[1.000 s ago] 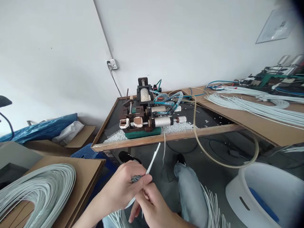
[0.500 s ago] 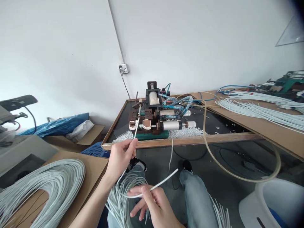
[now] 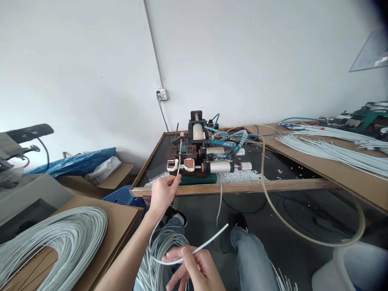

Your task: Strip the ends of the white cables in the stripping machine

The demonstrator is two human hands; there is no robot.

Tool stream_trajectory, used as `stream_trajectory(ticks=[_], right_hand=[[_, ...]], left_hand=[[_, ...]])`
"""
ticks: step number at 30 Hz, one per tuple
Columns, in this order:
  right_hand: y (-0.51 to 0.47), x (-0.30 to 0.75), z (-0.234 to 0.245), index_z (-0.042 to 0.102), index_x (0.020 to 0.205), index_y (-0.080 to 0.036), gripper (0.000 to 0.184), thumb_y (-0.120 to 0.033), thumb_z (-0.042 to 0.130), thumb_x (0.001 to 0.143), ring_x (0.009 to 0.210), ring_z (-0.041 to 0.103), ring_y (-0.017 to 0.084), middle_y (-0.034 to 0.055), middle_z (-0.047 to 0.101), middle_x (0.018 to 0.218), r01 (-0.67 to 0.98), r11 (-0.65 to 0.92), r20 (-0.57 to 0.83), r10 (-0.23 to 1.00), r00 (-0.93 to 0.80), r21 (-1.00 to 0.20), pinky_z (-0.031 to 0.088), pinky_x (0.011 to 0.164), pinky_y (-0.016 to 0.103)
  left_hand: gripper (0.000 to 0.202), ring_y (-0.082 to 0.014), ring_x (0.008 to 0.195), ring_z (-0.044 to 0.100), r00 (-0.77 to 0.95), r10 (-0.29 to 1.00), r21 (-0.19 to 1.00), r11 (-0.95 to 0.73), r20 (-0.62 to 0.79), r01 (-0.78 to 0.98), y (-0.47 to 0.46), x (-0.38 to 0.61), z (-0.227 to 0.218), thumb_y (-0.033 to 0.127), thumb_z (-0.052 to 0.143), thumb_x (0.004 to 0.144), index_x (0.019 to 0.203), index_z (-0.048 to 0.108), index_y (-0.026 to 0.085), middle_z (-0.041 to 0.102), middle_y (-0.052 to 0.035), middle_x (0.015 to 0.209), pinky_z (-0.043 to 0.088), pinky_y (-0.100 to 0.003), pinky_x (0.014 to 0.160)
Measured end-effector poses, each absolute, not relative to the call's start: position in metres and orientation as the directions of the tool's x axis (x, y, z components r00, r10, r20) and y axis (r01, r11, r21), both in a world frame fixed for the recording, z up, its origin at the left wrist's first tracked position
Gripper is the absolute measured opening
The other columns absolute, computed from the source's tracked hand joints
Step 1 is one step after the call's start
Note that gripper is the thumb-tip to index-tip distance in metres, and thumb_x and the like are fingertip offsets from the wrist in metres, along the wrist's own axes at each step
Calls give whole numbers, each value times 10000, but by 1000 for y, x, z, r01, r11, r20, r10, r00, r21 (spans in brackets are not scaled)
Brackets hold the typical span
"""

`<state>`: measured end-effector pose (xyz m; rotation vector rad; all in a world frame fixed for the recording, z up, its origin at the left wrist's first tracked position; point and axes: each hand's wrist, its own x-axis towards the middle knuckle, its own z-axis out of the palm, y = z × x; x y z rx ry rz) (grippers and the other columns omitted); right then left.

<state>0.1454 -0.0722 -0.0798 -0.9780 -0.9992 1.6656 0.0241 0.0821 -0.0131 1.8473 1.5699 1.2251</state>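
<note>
1. your left hand [image 3: 165, 192] is nearly closed: thumb and forefinger pinch the white cable [image 3: 169, 263] close to one end, and the other fingers curl in beneath.
2. from that pinch, the cable's short upper length points away from you, over the near edge of the desk [image 3: 242, 186] and up to the gap between the two padded blocks [image 3: 189, 164] on the machine [image 3: 221, 167]. you cannot tell exactly where its tip ends among the parts behind.
3. your right hand [image 3: 197, 268] is half open, palm turned up, below and to the right of the left one. the same cable lies across its fingers with the thumb over it, a light hold; the lower fingers are spread.
4. between your hands the cable sags in a loop above the cable bundle [image 3: 154, 262] on your lap, and its other end sticks out freely past your right hand.
</note>
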Motion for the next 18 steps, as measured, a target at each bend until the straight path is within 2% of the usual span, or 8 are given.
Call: stream_trajectory(ticks=[9, 13, 18], right_hand=[[-71, 145, -79, 685, 1011, -52, 729, -740, 509, 846, 586, 716, 116, 202, 769, 1005, -323, -281, -200, 944, -261, -904, 452, 471, 154], [-71, 145, -79, 693, 1001, -43, 750, -752, 512, 835, 587, 718, 113, 206, 767, 1005, -341, -270, -177, 943, -281, -901, 431, 463, 142], [-71, 147, -73, 689, 1014, -47, 780, -780, 537, 796, 587, 713, 111, 196, 768, 1000, -334, -337, -254, 929, -268, -880, 446, 481, 155]], left_hand=[[515, -160, 485, 529, -57, 939, 772, -244, 339, 586, 85, 22, -17, 514, 514, 935, 547, 606, 187, 553, -4, 454, 375, -272, 570], [494, -159, 468, 513, -59, 941, 780, -240, 334, 578, 86, 22, -19, 526, 509, 938, 621, 663, 181, 544, 3, 449, 368, -274, 554], [508, -154, 508, 529, -68, 937, 813, -258, 342, 522, 87, 22, -20, 537, 520, 936, 605, 639, 171, 550, 2, 471, 394, -262, 586]])
